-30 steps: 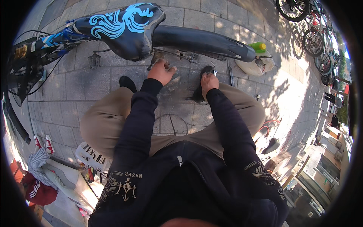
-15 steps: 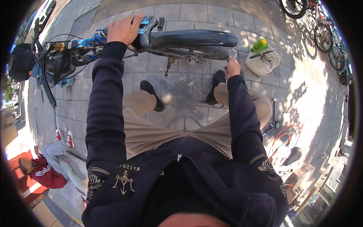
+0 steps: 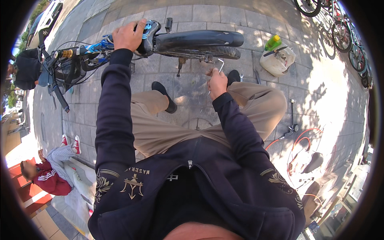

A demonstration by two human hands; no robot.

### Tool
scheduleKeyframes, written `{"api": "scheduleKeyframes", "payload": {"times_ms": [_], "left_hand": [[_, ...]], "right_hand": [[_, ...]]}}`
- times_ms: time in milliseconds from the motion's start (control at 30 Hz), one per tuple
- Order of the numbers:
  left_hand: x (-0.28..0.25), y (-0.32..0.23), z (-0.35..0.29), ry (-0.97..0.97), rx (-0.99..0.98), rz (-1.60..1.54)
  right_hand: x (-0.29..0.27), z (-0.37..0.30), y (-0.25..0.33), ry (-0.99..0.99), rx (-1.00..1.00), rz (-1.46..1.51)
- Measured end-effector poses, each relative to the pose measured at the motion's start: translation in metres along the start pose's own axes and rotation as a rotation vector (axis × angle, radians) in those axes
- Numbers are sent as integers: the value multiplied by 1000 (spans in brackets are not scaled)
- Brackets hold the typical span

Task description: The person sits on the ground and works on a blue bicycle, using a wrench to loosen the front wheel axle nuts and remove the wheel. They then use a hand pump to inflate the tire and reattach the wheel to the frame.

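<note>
A blue and black bicycle [image 3: 93, 49] stands across in front of me, handlebar to the left and rear wheel to the right. My left hand [image 3: 127, 37] is closed over the front of its black and blue saddle [image 3: 149, 40]. The black rear mudguard [image 3: 200, 39] covers the top of the rear tyre [image 3: 224, 53]. Below the wheel, my right hand [image 3: 218, 83] is closed around a bent silver hex key [image 3: 221, 64], whose angled end sticks up past the fingers. Near the rear hub, the key appears apart from the bicycle.
A white container [image 3: 278, 63] with a yellow-green bottle [image 3: 273, 42] stands right. A wrench [image 3: 241, 77] and a dark bar [image 3: 257, 76] lie by my right shoe. A floor pump [image 3: 295, 128] with red hose is lower right. People are at left, parked bicycles [image 3: 342, 36] far right.
My right hand has moved left with the hex key, away from the rear edge of the wheel toward the hub. The left hand stays on the saddle.
</note>
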State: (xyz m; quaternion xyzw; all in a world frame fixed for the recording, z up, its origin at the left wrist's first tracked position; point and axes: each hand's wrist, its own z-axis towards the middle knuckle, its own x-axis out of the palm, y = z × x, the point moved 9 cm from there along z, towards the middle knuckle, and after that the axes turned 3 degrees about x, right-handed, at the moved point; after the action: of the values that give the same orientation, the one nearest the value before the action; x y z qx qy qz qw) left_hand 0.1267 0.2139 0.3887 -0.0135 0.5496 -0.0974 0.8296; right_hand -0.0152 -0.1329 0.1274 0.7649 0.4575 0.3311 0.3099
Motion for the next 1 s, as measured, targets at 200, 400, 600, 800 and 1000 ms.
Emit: {"api": "scheduleKeyframes", "payload": {"times_ms": [200, 400, 600, 800, 1000], "left_hand": [[-1, -4, 0, -21, 5, 17], [-6, -10, -2, -94, 47, 13], [-5, -17, 3, -151, 100, 71], [-18, -19, -9, -185, 199, 107], [-7, -17, -12, -147, 17, -99]], "right_hand": [[-38, -3, -72, 37, 155, -196], [-36, -8, -68, 78, 176, -250], [-40, 2, -70, 99, 196, -255], [-26, -12, -57, 156, 213, -300], [-21, -17, -49, 197, 57, -444]]}}
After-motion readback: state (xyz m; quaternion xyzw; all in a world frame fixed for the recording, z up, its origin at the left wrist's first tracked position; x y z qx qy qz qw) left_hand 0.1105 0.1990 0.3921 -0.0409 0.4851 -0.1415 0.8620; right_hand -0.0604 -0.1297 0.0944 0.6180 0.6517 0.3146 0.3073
